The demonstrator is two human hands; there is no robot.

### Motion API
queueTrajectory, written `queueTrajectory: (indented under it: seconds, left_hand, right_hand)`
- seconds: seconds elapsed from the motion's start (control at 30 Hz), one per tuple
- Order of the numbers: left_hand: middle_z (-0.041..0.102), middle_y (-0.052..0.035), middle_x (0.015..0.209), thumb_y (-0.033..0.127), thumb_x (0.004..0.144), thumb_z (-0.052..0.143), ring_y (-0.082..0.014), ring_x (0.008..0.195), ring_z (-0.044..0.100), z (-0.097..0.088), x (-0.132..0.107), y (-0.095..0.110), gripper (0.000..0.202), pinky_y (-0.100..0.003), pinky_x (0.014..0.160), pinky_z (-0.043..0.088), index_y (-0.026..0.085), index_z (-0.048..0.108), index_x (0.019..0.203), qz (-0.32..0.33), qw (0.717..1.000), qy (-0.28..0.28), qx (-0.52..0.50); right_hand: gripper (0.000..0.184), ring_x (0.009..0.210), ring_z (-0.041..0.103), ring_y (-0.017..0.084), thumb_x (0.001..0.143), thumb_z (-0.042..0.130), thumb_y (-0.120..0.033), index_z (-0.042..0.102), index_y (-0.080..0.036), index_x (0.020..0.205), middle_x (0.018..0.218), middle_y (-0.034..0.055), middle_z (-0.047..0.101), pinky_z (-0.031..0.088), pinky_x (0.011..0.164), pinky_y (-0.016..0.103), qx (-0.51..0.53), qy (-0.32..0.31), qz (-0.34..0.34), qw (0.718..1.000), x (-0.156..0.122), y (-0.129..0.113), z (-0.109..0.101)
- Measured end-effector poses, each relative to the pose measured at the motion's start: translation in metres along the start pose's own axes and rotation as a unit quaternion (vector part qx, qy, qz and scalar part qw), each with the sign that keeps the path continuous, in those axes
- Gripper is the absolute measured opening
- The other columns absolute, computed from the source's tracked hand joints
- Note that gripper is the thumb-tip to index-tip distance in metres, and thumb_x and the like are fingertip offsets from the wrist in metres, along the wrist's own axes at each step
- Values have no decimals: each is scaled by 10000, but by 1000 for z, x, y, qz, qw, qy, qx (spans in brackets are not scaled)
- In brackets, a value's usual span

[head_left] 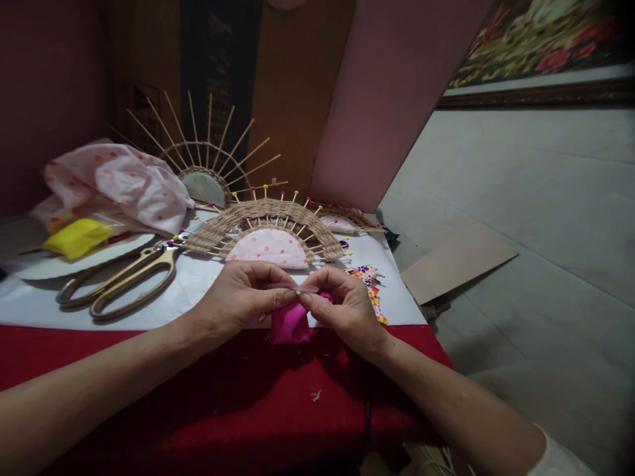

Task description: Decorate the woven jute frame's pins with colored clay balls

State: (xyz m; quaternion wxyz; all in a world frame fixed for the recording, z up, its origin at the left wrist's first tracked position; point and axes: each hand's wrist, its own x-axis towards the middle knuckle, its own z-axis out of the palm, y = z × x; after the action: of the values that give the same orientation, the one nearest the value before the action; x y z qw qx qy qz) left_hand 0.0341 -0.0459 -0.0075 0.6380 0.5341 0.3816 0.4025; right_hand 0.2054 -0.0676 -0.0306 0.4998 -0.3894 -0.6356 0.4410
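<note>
Close together over the table's front edge, both my hands pinch the top of a small clear plastic bag with bright pink material (pixel 290 323) in it. My left hand (pixel 248 291) grips its left side between thumb and fingers, and my right hand (pixel 344 307) its right side. The pink part hangs below my fingertips; what it is made of I cannot tell. Just beyond stands a woven twine half-round fan shape (pixel 268 210), with a dotted fabric half-circle (pixel 268 248) at its base and sticks tipped with pink and yellow beads.
Large scissors (pixel 133 281) lie at left, near a yellow packet (pixel 79 238) and crumpled dotted cloth (pixel 119 182). Behind, a bare-stick half-round frame (pixel 203 185) leans near a cardboard box (pixel 302 86). Patterned scraps (pixel 371 284) lie right. Red cloth (pixel 223 410) covers the table front.
</note>
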Motion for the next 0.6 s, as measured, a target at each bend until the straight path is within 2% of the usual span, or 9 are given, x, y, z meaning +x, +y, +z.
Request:
queueTrajectory:
  seconds: [0.2, 0.47, 0.6]
  left_hand:
    - [647, -1, 539, 183, 578, 776, -77, 496, 531, -1, 0, 0, 141, -164, 478, 405, 97, 689, 648, 9, 1000, 7, 18]
    - [618, 30, 525, 132, 657, 707, -44, 456, 501, -1, -1, -4, 34, -126, 439, 405, 103, 689, 656, 63, 997, -17, 39]
    - [606, 41, 504, 115, 660, 697, -31, 424, 479, 0, -2, -3, 19, -110, 411, 391, 104, 684, 651, 67, 997, -16, 39]
  right_hand:
    - [146, 481, 388, 57, 766, 678, -284, 591, -166, 759, 581, -48, 497, 307, 441, 194, 11, -3, -2, 1000, 1, 2, 0]
    - [139, 485, 387, 58, 772, 671, -263, 582, -165, 726, 562, -52, 474, 308, 448, 194, 8, 4, -12, 1000, 1, 4, 0]
    - [133, 500, 398, 66, 773, 665, -264, 589, -165, 727, 566, -49, 470, 311, 451, 196, 0, 5, -17, 1000, 1, 4, 0]
